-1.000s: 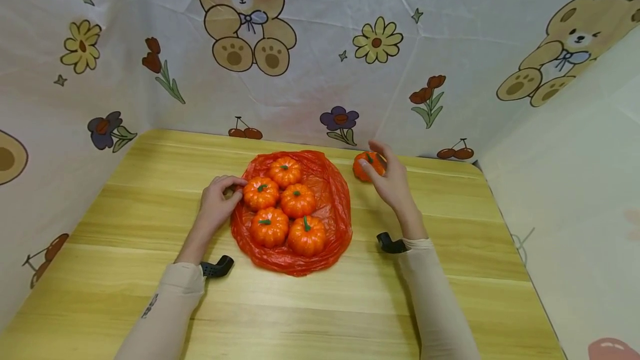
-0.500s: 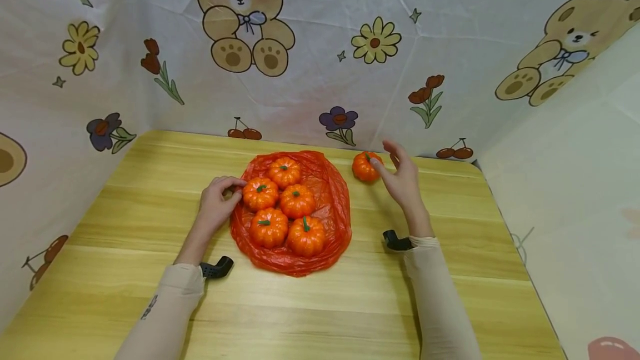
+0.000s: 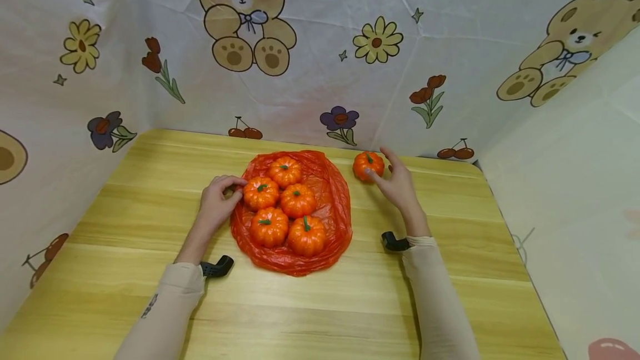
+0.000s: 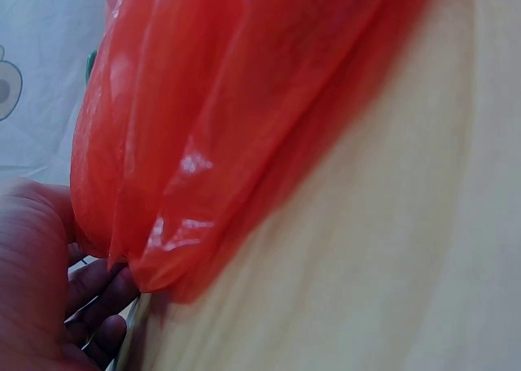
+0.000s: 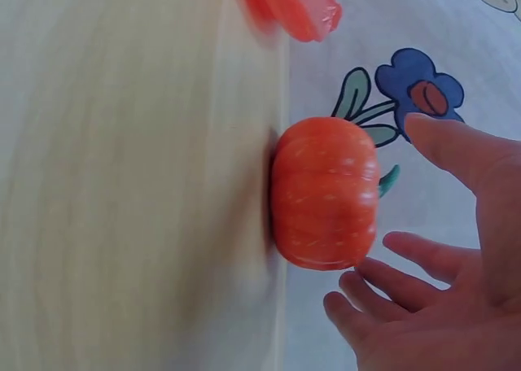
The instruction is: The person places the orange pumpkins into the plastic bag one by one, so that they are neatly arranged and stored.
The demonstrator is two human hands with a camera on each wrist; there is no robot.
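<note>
A red plastic bag (image 3: 332, 193) lies spread on the table with its rim rolled outward, and several small orange pumpkins (image 3: 307, 238) with green stems rest inside. At the bag's left side, my left hand (image 3: 216, 199) pinches the rim between thumb and fingers; its fingertips are partly hidden behind the plastic in the left wrist view. One more pumpkin (image 3: 367, 165) stands upright on the table, right of the bag near the back edge. Beside it, my right hand (image 3: 403, 190) is spread, thumb apart from the fingers and nothing held. Whether a fingertip touches that pumpkin I cannot tell.
The wooden table (image 3: 310, 315) ends at the back against a white cloth (image 3: 320, 38) printed with bears and flowers. More cloth hangs at both sides. A black wrist camera (image 3: 217, 266) sits below the left hand, another black camera (image 3: 395, 241) below the right.
My right hand drew back to the right from over the lone pumpkin, then shifted slightly left and nearer to me. The left hand, the bag and the pumpkins stayed in place.
</note>
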